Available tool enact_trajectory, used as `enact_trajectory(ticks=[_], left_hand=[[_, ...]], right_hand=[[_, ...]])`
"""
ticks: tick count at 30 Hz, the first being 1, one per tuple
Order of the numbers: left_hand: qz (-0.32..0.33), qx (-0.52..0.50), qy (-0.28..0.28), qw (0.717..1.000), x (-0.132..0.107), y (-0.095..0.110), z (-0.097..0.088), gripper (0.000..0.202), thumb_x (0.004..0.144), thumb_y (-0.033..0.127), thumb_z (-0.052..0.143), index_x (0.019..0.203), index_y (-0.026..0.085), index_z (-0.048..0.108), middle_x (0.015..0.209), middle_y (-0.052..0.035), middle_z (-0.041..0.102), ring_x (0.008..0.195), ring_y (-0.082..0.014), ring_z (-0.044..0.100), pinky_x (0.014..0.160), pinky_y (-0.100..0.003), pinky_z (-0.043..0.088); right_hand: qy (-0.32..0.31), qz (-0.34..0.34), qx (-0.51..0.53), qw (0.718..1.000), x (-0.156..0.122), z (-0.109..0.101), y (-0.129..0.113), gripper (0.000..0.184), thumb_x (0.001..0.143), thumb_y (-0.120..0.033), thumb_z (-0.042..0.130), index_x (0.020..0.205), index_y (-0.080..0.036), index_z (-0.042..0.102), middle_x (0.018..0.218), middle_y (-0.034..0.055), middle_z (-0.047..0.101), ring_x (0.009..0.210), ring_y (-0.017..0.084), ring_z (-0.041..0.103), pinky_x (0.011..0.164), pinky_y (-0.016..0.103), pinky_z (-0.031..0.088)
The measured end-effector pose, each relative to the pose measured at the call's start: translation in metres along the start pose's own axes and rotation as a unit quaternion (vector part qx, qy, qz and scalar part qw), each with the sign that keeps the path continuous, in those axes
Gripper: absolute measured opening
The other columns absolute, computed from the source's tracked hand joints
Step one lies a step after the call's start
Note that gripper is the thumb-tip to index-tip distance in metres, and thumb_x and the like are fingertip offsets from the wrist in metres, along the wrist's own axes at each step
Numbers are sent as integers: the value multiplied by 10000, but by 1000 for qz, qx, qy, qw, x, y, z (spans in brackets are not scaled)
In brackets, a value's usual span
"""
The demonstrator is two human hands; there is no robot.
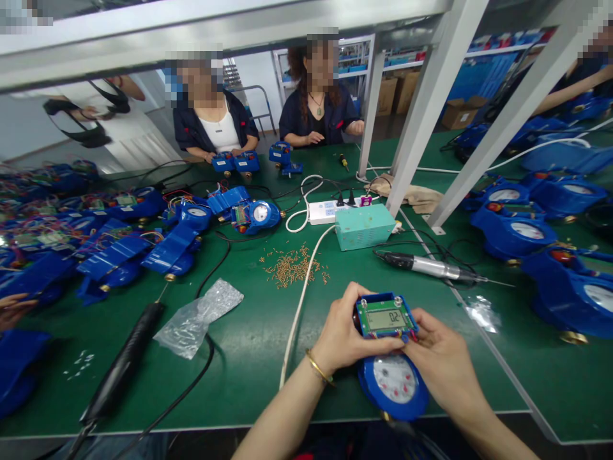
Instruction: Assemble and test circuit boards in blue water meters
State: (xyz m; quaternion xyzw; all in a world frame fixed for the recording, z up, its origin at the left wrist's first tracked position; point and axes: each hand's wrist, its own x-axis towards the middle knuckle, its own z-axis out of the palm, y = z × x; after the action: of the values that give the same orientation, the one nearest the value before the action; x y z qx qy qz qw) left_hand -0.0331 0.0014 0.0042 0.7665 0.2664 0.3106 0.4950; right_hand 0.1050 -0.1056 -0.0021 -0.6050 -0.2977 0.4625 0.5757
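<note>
A blue water meter (366, 390) is at the table's front edge, its round white dial (395, 378) facing up. Above the dial, its open box shows a green circuit board with a lit display (385, 318) reading 0.2. My left hand (341, 329) is closed round the left side of this box, thumb along its lower edge. At the box's right lower corner, by some coloured wires, my right hand (438, 354) has its fingers pressed together on the meter. The right fingertips are partly hidden.
Small brass-coloured screws (292, 265) lie in a pile ahead. Around are a teal box (364, 227), a power strip (320, 212), electric screwdrivers (421, 265) (127, 361), a plastic bag (198, 319) and more meters (522, 230). Metal posts (431, 108) rise ahead; co-workers sit opposite.
</note>
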Motion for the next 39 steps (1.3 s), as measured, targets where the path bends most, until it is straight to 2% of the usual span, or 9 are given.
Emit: enact_trajectory(ticks=[8, 15, 18, 21, 28, 32, 34, 37, 39], left_hand=[[27, -10, 8, 1000, 2, -1, -1, 541, 626, 482, 843, 1010, 200, 586, 883, -4, 630, 811, -190, 632, 807, -315, 511], [-17, -62, 20, 998, 5, -4, -6, 534, 592, 489, 851, 919, 196, 546, 820, 10, 579, 734, -152, 538, 684, -257, 449], [-18, -71, 17, 997, 6, -4, -6, 522, 596, 472, 848, 918, 195, 545, 806, 12, 567, 725, -146, 520, 670, -248, 435], [-19, -71, 16, 997, 7, -3, -6, 509, 597, 454, 848, 912, 190, 547, 800, 16, 559, 721, -141, 507, 659, -240, 419], [-35, -89, 26, 995, 8, -4, -7, 517, 587, 446, 852, 906, 189, 537, 820, 20, 528, 730, -135, 495, 647, -227, 408], [-40, -99, 23, 994, 8, -3, -6, 525, 583, 438, 853, 921, 194, 533, 834, 18, 531, 740, -140, 500, 661, -232, 407], [-44, -114, 23, 992, 8, -2, -6, 525, 583, 420, 855, 921, 196, 522, 833, 20, 525, 736, -136, 497, 660, -229, 402], [-52, -128, 23, 990, 10, 0, -4, 521, 584, 395, 858, 917, 194, 511, 823, 26, 520, 730, -129, 480, 657, -223, 390], [-52, -127, 22, 990, 11, 1, -3, 516, 582, 387, 860, 907, 190, 510, 812, 30, 516, 726, -125, 466, 657, -220, 381]], right_hand=[[-29, 29, 4, 999, 0, 3, -17, 396, 581, -427, 893, 801, -186, 668, 763, 62, 728, 661, 218, 697, 633, 306, 598], [3, -32, -65, 997, 5, -29, -32, 500, 604, -432, 883, 968, -188, 642, 782, 44, 676, 673, 185, 656, 614, 279, 570], [-52, -87, -165, 981, 16, -35, -34, 505, 652, -366, 845, 1103, -204, 686, 747, -2, 621, 654, 162, 589, 612, 273, 527], [-90, -126, -227, 962, 29, -35, -37, 261, 716, -337, 764, 941, -207, 743, 653, -23, 588, 594, 141, 519, 559, 250, 449], [-181, -55, -199, 961, 46, -29, -39, 256, 731, -299, 710, 957, -190, 661, 574, -51, 594, 456, 125, 520, 447, 218, 391], [-134, -125, -196, 963, 42, -23, -36, 76, 780, -271, 638, 777, -196, 646, 599, -30, 606, 507, 119, 508, 472, 214, 377], [-71, -154, -194, 966, 41, -22, -36, 156, 811, -322, 632, 726, -194, 652, 608, -15, 607, 537, 123, 518, 499, 219, 393], [14, -120, -138, 983, 43, -23, -36, 249, 777, -429, 727, 777, -186, 673, 556, -14, 593, 494, 118, 522, 472, 211, 400], [10, -65, -77, 995, 47, -24, -36, 373, 734, -529, 757, 802, -173, 671, 521, -12, 584, 422, 109, 504, 403, 202, 379]])
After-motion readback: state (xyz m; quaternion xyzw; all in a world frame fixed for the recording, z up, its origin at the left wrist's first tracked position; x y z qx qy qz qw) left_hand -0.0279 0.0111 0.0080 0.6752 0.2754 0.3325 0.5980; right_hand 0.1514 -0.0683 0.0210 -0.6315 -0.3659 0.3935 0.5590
